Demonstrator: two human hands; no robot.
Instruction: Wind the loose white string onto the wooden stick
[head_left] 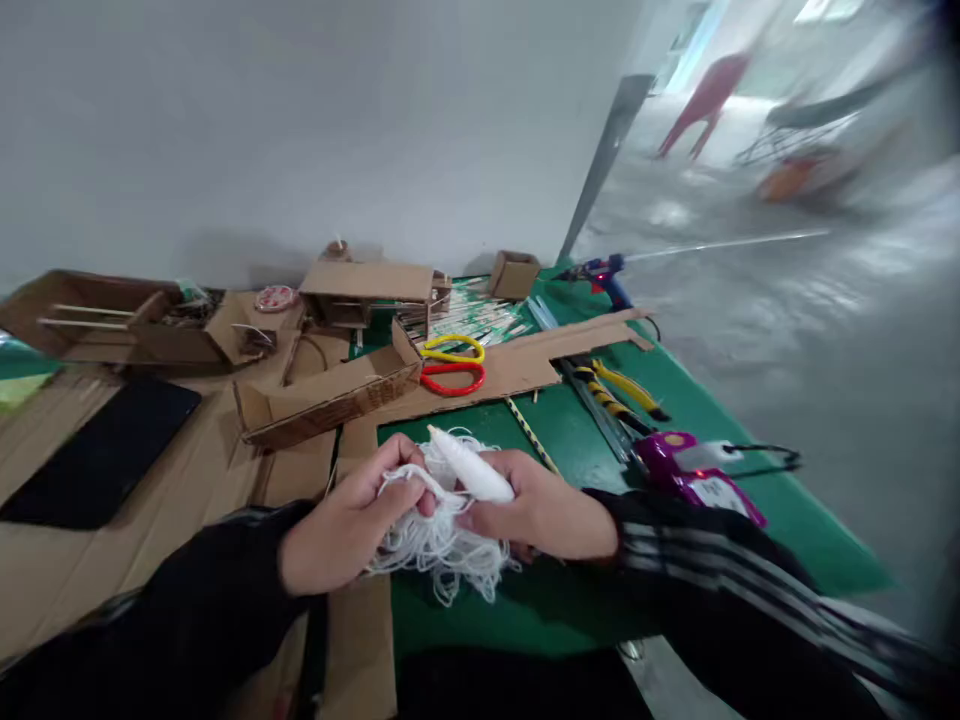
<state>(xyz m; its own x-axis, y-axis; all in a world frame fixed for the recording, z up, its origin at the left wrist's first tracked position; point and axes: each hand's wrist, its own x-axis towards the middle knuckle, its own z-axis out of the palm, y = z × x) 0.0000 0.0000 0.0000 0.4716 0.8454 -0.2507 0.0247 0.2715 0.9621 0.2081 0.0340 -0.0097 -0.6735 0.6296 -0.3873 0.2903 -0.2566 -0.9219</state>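
Loose white yarn [442, 550] hangs in a tangled heap below both hands, over the green table. My left hand [360, 520] is closed, pinching strands of this yarn between thumb and fingers. A cone-shaped spool wound with white yarn [472, 465] tilts up to the left, its pale tip pointing away from me. Around the spool's lower end my right hand [536, 505] is closed, thumb and fingers wrapped on it. Beyond the hands lie scissors [452, 378] with one yellow and one red handle loop; cardboard seems to hide their blades.
Cardboard boxes [367, 280] and an open cardboard tray [330, 400] stand behind. A black phone-like slab [97, 450] lies left. Pliers [626, 388], a purple device [690, 470] and a blue glue gun [607, 278] with cord sit right. Thin sticks [480, 310] are scattered behind. The green table's edge [780, 480] slants right.
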